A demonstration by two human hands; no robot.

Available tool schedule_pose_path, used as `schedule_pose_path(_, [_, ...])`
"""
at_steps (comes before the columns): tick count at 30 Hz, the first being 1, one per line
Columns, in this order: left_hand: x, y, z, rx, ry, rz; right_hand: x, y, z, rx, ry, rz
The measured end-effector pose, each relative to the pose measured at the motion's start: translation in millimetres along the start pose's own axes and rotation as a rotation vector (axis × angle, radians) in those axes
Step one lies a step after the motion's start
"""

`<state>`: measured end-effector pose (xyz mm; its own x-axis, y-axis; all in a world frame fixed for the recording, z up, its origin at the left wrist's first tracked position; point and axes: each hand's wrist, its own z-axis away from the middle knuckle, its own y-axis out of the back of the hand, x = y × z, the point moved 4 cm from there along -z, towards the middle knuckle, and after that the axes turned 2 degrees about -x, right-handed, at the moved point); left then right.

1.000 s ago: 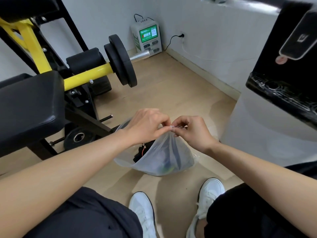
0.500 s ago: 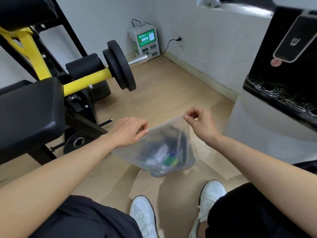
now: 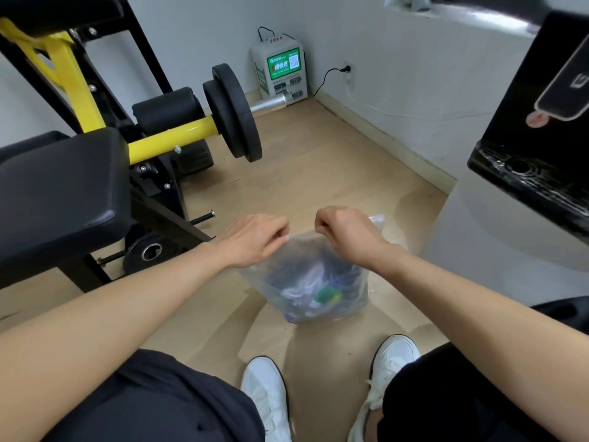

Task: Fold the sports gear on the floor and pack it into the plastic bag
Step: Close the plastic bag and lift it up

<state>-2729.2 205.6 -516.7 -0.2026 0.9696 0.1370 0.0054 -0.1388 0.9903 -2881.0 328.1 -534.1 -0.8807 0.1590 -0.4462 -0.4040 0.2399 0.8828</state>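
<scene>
Closer together now than half a second ago, my left hand (image 3: 255,240) and right hand (image 3: 347,239) each pinch the top edge of the thin, cloudy plastic bag (image 3: 283,266). It sags over the pale wooden floor (image 3: 318,173), rounded out by crumpled dark and white sports gear (image 3: 302,290).

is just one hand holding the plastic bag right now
No, the left hand and the right hand each pinch the top edge of the plastic bag.
</scene>
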Motion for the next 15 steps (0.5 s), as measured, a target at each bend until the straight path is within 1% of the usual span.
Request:
schedule_pose_path(5, [-35.3, 5.9, 17.1, 0.0, 0.129, 0.068, 31.9, 13.0, -1.7, 0.063, -0.105, -0.004])
schedule_pose_path(15, [-66.1, 11.2, 30.4, 0.023, 0.251, 0.096, 46.7, 15.6, -3.2, 0.081, -0.209, 0.044])
